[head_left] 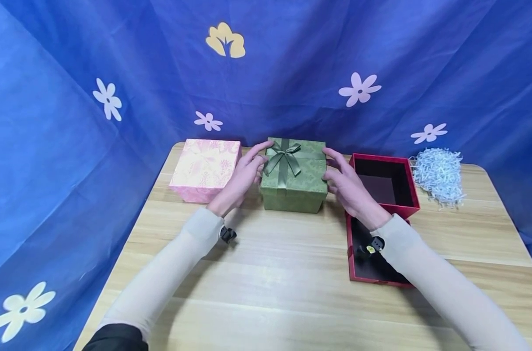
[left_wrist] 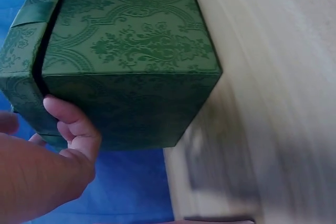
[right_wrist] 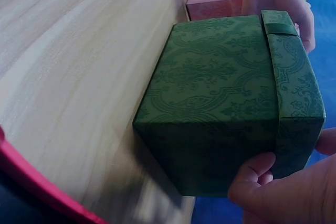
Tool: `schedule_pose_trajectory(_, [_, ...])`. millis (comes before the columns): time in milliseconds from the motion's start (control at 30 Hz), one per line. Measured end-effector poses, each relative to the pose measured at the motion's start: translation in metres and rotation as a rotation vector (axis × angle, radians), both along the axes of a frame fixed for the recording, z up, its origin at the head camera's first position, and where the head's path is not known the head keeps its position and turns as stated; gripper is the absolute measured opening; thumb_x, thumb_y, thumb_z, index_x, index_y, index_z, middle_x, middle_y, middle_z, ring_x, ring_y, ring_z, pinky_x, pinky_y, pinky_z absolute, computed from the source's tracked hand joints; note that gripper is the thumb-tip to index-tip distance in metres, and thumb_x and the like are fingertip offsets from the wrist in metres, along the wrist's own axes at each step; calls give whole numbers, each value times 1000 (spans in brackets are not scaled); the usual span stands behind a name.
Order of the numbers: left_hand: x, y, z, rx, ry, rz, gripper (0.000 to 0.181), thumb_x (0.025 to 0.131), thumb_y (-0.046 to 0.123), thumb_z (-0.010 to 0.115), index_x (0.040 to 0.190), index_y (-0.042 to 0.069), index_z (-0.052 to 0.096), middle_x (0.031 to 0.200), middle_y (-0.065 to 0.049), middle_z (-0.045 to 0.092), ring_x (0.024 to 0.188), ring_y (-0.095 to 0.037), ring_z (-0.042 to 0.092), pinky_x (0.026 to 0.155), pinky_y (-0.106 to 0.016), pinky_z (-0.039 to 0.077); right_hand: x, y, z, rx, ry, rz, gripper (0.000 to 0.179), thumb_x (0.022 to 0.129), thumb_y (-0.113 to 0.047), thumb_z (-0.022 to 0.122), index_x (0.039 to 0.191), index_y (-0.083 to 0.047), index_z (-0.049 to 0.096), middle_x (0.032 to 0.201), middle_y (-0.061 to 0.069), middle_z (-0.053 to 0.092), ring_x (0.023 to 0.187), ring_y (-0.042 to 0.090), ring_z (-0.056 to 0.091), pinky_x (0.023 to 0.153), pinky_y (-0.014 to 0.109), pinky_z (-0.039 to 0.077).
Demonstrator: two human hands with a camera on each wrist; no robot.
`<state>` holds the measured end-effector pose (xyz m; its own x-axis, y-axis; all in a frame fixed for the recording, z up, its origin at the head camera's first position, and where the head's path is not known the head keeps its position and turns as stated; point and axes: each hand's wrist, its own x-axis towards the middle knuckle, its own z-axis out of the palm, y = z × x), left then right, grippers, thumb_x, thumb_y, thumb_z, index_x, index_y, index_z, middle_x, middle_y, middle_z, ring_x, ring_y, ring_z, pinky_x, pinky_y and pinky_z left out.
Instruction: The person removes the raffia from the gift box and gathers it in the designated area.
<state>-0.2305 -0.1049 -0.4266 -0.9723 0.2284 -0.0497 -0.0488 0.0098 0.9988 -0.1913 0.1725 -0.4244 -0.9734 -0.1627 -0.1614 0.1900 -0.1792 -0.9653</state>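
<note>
A green patterned gift box (head_left: 292, 202) stands upright at the middle back of the table, its lid (head_left: 311, 168) on top with a ribbon bow (head_left: 284, 155). My left hand (head_left: 245, 173) holds the lid's left side, thumb at its lower edge. On the opposite side my right hand (head_left: 346, 187) grips the lid, with its thumb (right_wrist: 254, 174) low on the side wall near the lid's edge. A narrow dark gap between lid and box shows in the left wrist view.
A pink patterned box (head_left: 204, 165) stands to the left. On the right are an open red box (head_left: 411, 187) with a dark inside and, in front of it, a red lid (head_left: 351, 265) lying hollow side up. Pale blue shredded paper (head_left: 439, 175) lies at the far right. A blue curtain (head_left: 283, 83) hangs behind.
</note>
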Motion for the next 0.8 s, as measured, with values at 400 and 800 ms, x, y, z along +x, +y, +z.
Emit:
schedule_pose_trajectory(400, [9, -5, 17, 41, -57, 35, 61, 109, 5, 61, 167, 6, 42, 124, -8, 56, 85, -9, 54, 67, -18, 47, 15, 6, 12, -10, 24, 7, 80, 99, 2, 56, 172, -14, 27, 168, 11, 29, 111, 17, 54, 96, 37, 44])
schedule_pose_trajectory(800, [32, -17, 31, 4, -122, 13, 42, 108, 17, 72, 141, -7, 66, 125, -13, 70, 93, -16, 69, 86, -25, 58, 27, 19, 19, -152, -50, 49, 55, 110, 2, 54, 162, 0, 38, 149, 7, 55, 117, 16, 62, 97, 32, 56])
